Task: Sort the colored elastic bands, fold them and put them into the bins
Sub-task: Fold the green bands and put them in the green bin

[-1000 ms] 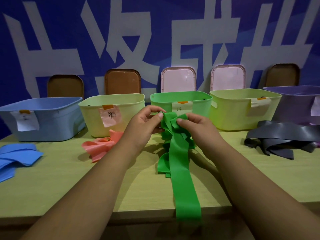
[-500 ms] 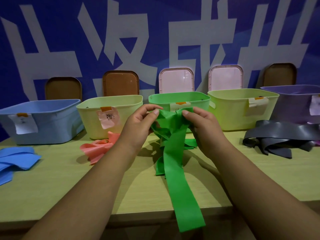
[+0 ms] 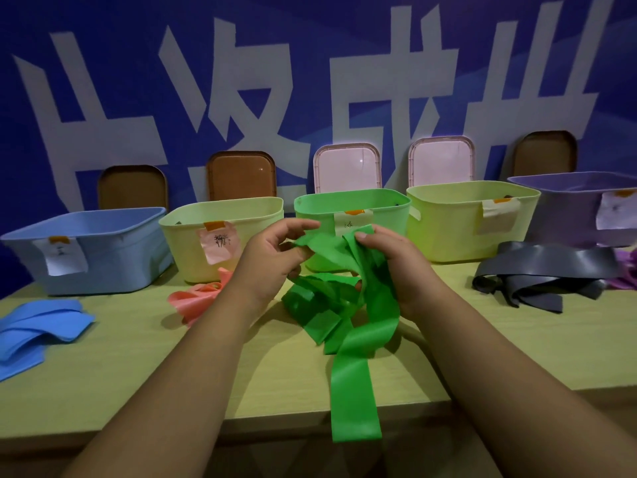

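At the near edge of the table (image 3: pixel 138 374), one end of the green band (image 3: pixel 355 381) hangs over the front lip, and its length runs up into a loose tangle of folds lying on the tabletop. Above that tangle both hands hold the band's upper part: the left hand (image 3: pixel 272 260) pinches a fold between thumb and fingertips, and the right hand (image 3: pixel 396 267) has its fingers curled round a bunched stretch with the thumb pressed on top. Further out, blue bands (image 3: pixel 34 326) lie in a heap at the far left, salmon-pink bands (image 3: pixel 196 298) just behind the left wrist, and dark grey bands (image 3: pixel 537 274) to the right. Behind them stands a row of open bins with paper labels: a blue bin (image 3: pixel 113 260), a pale yellow bin (image 3: pixel 193 243), a green bin (image 3: pixel 320 210) directly beyond the hands, a lime bin (image 3: pixel 448 229) and a purple bin (image 3: pixel 565 215). Lids (image 3: pixel 346 167) lean upright behind the bins against a blue wall (image 3: pixel 103 63) with large white characters.
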A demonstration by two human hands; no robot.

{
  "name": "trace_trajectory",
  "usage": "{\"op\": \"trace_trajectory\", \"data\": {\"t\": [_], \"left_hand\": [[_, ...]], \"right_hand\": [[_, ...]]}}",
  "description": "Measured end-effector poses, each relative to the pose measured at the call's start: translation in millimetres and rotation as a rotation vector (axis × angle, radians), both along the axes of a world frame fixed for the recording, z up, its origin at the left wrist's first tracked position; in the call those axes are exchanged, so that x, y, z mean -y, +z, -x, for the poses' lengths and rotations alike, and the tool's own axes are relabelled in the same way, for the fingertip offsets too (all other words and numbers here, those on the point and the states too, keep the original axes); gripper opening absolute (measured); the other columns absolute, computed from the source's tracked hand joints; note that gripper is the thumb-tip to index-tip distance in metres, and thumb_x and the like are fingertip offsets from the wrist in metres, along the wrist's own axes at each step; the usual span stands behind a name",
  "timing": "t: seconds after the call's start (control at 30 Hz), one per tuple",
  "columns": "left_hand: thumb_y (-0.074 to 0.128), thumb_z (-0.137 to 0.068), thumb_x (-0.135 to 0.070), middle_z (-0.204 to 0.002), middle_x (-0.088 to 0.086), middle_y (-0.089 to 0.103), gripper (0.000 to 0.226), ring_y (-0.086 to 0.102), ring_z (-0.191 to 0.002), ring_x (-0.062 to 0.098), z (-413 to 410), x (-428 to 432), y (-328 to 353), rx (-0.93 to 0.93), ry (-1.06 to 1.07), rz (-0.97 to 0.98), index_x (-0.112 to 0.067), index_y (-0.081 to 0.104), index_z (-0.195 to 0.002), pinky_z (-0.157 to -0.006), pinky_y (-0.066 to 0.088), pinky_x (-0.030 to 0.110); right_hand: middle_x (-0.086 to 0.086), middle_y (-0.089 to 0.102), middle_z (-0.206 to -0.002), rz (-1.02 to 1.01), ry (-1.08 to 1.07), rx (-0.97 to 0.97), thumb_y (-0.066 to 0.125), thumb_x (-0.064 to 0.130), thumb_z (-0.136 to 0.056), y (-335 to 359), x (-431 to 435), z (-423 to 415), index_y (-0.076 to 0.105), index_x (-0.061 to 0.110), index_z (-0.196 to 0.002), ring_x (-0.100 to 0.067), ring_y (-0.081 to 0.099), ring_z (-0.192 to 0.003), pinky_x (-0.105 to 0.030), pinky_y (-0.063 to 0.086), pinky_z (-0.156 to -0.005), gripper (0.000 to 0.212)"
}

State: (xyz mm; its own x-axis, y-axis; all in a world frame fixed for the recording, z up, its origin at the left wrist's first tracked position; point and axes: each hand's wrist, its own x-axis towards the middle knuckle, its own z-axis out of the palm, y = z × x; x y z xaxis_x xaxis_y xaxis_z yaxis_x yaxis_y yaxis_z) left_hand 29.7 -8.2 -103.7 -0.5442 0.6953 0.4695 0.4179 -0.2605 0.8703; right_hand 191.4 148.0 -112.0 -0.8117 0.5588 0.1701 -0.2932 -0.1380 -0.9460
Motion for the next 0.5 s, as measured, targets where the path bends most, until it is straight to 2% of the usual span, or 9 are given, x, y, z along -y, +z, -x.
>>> {"op": "trace_trajectory", "data": {"t": [0.07,0.13,0.2,0.27,0.37,0.43,0.47,0.5], "left_hand": [[0.066,-0.096,0.009,-0.106,-0.004,0.072,0.045,0.065,-0.066,0.005,-9,7,15,-0.040,0.050,0.056,-0.029,0.080,-0.115,-0.057,0.052,0.026],[0.067,-0.097,0.008,-0.113,0.000,0.071,0.044,0.071,-0.081,0.009,-15,14,33,-0.110,0.083,0.112,-0.030,0.080,-0.115,-0.064,0.059,0.025],[0.071,-0.095,0.005,-0.113,-0.003,0.071,0.045,0.070,-0.096,0.014,-18,21,54,-0.281,0.112,0.167,-0.034,0.079,-0.115,-0.078,0.062,0.029],[0.074,-0.092,0.002,-0.111,-0.009,0.068,0.045,0.064,-0.100,0.007,-21,30,80,-0.535,0.152,0.248,-0.035,0.077,-0.118,-0.084,0.058,0.025],[0.077,-0.092,-0.004,-0.110,-0.013,0.065,0.041,0.061,-0.104,0.005,-28,46,121,-0.811,0.174,0.336,-0.034,0.074,-0.120,-0.087,0.057,0.029],[0.076,-0.095,-0.010,-0.110,-0.016,0.064,0.037,0.061,-0.104,0.005,-36,56,142,-0.886,0.168,0.378,-0.035,0.073,-0.121,-0.090,0.058,0.033],[0.075,-0.097,-0.012,-0.110,-0.019,0.064,0.035,0.061,-0.104,0.003,-40,60,151,-0.897,0.166,0.394,-0.036,0.073,-0.122,-0.090,0.057,0.033],[0.075,-0.098,-0.013,-0.111,-0.022,0.064,0.033,0.061,-0.104,0.001,-45,65,158,-0.896,0.159,0.404,-0.036,0.073,-0.122,-0.090,0.056,0.030]], "right_hand": [[-0.028,0.070,-0.132,-0.018,0.054,0.025,0.065,0.023,-0.102,2,3,-4,0.071,0.009,-0.133,-0.053,0.065,-0.125,-0.070,0.048,-0.108,0.034],[-0.023,0.072,-0.132,-0.055,0.108,0.047,0.064,0.022,-0.104,10,7,-12,0.072,0.014,-0.134,-0.046,0.069,-0.124,-0.065,0.050,-0.112,0.032],[-0.018,0.073,-0.132,-0.106,0.154,0.060,0.064,0.021,-0.104,24,12,-21,0.072,0.015,-0.135,-0.040,0.070,-0.124,-0.057,0.052,-0.111,0.032],[-0.015,0.074,-0.132,-0.170,0.173,0.081,0.065,0.019,-0.102,41,18,-34,0.073,0.016,-0.134,-0.036,0.071,-0.125,-0.051,0.053,-0.110,0.033],[-0.013,0.076,-0.127,-0.256,0.221,0.093,0.065,0.019,-0.103,66,27,-56,0.073,0.013,-0.131,-0.034,0.073,-0.119,-0.043,0.059,-0.096,0.030],[-0.011,0.079,-0.111,-0.278,0.265,0.064,0.060,0.015,-0.106,84,35,-71,0.071,0.006,-0.125,-0.024,0.079,-0.099,-0.029,0.061,-0.078,0.024],[-0.011,0.078,-0.106,-0.276,0.292,0.048,0.057,0.013,-0.107,92,41,-78,0.069,0.003,-0.124,-0.021,0.079,-0.092,-0.027,0.062,-0.073,0.023],[-0.013,0.077,-0.107,-0.281,0.329,0.034,0.057,0.013,-0.107,99,45,-84,0.067,0.000,-0.125,-0.023,0.078,-0.093,-0.028,0.063,-0.076,0.025]]}}
